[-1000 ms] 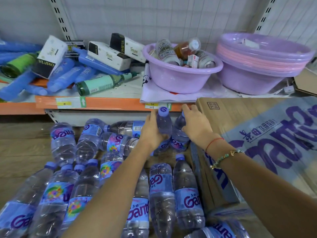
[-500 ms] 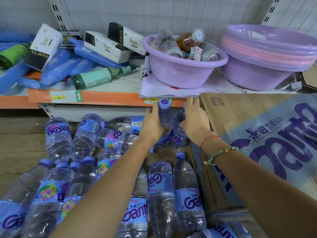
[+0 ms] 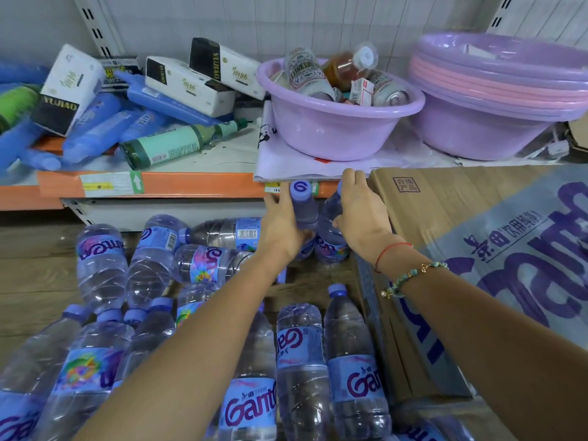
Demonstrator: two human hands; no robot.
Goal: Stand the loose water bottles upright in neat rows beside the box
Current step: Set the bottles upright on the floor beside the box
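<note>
Head view. The left hand (image 3: 284,229) grips an upright clear plastic water bottle with a purple cap (image 3: 302,202), fingers curled round its body below the neck. The right hand (image 3: 361,214) grips a second upright clear water bottle (image 3: 329,230) just beside the first, fingers over its shoulder and cap. The two bottles stand touching or nearly so on the wooden floor (image 3: 38,281), directly against the far corner of the large brown cardboard box with blue-purple print (image 3: 461,224). The right wrist carries a red string and a green beaded bracelet (image 3: 410,276).

Loose clear water bottles with purple labels (image 3: 149,265) lie on their sides in a jumble to the left of the hands. Nearer the camera, more lying bottles (image 3: 300,351) rest lengthwise, caps pointing away, the rightmost touching the side of the box.

Above, an orange-edged shelf (image 3: 191,184) holds toppled white-and-black tissue packs (image 3: 187,84), blue flat packages (image 3: 92,128) and a pale green bottle lying on its side (image 3: 178,144). A lilac plastic basin (image 3: 334,122) on the shelf contains cans and a small amber bottle. To its right sits a stack of lilac and pink basins (image 3: 496,100).
</note>
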